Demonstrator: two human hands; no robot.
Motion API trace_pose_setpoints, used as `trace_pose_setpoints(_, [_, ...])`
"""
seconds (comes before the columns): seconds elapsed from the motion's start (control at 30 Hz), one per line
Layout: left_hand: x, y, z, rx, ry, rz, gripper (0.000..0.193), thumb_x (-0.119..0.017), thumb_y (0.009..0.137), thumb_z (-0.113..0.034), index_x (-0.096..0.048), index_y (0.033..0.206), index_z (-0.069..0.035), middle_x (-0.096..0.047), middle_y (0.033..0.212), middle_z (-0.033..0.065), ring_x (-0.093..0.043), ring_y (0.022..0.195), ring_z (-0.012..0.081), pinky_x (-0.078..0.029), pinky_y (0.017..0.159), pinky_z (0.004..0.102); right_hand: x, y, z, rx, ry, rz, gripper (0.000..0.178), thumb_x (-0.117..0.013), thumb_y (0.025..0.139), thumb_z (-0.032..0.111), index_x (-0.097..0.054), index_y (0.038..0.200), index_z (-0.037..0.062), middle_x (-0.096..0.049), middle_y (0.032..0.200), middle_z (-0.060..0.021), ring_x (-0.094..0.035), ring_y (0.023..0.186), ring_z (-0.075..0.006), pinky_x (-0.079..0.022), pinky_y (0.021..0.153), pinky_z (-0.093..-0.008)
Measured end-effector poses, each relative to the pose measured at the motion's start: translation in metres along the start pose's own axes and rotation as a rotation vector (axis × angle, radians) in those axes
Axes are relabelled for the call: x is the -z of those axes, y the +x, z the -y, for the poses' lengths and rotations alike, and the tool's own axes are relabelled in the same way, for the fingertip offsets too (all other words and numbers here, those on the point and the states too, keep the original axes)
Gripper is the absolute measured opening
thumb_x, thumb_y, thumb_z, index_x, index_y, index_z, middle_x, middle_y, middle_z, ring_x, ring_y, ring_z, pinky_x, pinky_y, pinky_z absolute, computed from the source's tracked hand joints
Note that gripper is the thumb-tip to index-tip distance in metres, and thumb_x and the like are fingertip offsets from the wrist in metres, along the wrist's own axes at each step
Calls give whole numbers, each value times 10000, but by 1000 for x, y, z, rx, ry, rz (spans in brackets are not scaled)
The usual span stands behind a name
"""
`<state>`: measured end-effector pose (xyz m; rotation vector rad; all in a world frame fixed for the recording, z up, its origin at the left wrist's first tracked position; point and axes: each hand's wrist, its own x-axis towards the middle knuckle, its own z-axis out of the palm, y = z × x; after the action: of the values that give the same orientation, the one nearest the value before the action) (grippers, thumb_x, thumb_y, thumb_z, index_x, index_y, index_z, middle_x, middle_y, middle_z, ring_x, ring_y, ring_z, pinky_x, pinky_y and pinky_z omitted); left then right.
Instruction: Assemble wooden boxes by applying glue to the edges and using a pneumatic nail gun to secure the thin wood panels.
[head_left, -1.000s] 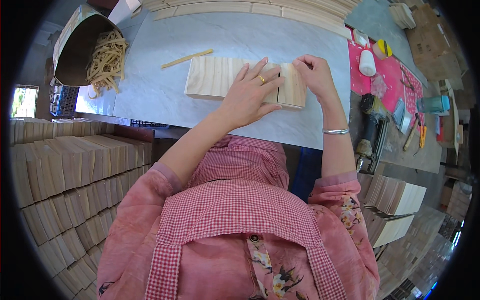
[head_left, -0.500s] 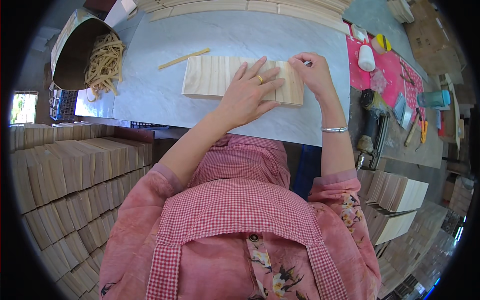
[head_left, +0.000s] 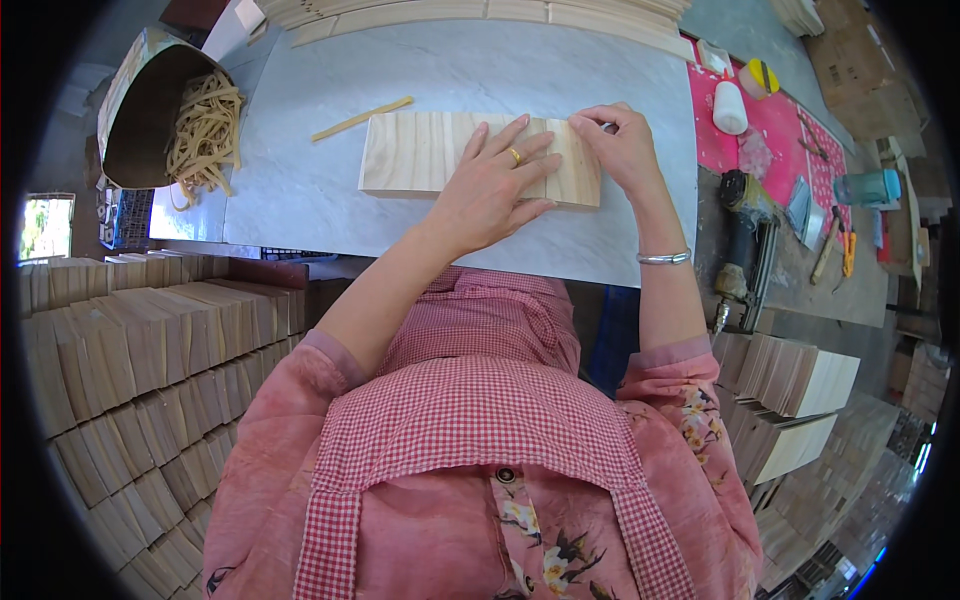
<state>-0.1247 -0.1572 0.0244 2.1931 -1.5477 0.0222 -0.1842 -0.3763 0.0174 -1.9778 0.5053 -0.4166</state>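
Note:
A pale rectangular wooden board (head_left: 410,155) lies flat on the grey marbled table (head_left: 330,210). My left hand (head_left: 490,185) rests spread on its right half, palm down, with a gold ring on one finger. At the board's far right corner is my right hand (head_left: 620,145), its thumb and fingertips pinched together. What those fingers hold, if anything, is too small to make out. A thin tan strip (head_left: 362,118) lies on the table just beyond the board's left part.
An open container (head_left: 140,120) spills tan strips (head_left: 205,130) at the left. Long wooden slats (head_left: 420,14) line the far edge. To the right are a nail gun (head_left: 745,230), a white bottle (head_left: 730,108) and a teal jar (head_left: 868,187). Stacked wooden boards (head_left: 130,340) stand at the lower left.
The view has shifted slightly. My right fingertips have moved a little along the board's right corner; the left hand stays spread on the board.

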Motion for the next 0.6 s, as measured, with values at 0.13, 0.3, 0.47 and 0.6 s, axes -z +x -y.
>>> trace_pose_setpoints(0.13, [1, 1, 0, 2, -12, 14, 507, -703, 912, -367, -620, 1371, -168, -514, 1511, 21, -282, 1525, 301, -196, 1237, 565, -1, -5, -1, 44, 53, -45, 158, -724, 873, 155, -782, 957, 33, -636, 881, -71, -554, 738, -159, -472, 657, -278])
trace_pose_setpoints(0.3, [4, 3, -1, -9, -12, 24, 491, -706, 906, -361, -629, 1342, -148, -518, 1497, 41, -306, 1512, 306, -215, 1231, 555, 14, -26, -2, 82, 86, -171, 141, -702, 890, 120, -765, 966, 19, -655, 888, -69, -555, 712, -150, -467, 647, -264])
trace_pose_setpoints(0.47, [15, 12, -5, -41, 10, 25, 494, -745, 870, -371, -642, 1292, -135, -493, 1514, 71, -325, 1501, 321, -237, 1225, 529, 27, -81, -3, 86, -38, -228, 110, -688, 886, 69, -733, 959, -1, -672, 893, -59, -569, 682, -150, -468, 637, -259])
trace_pose_setpoints(0.6, [18, 19, -2, -71, 23, 37, 513, -801, 821, -375, -646, 1247, -135, -468, 1537, 85, -340, 1489, 332, -253, 1221, 502, 20, -113, 0, 107, -115, -188, 121, -705, 845, 34, -720, 962, 8, -657, 867, -57, -596, 691, -174, -479, 639, -281])
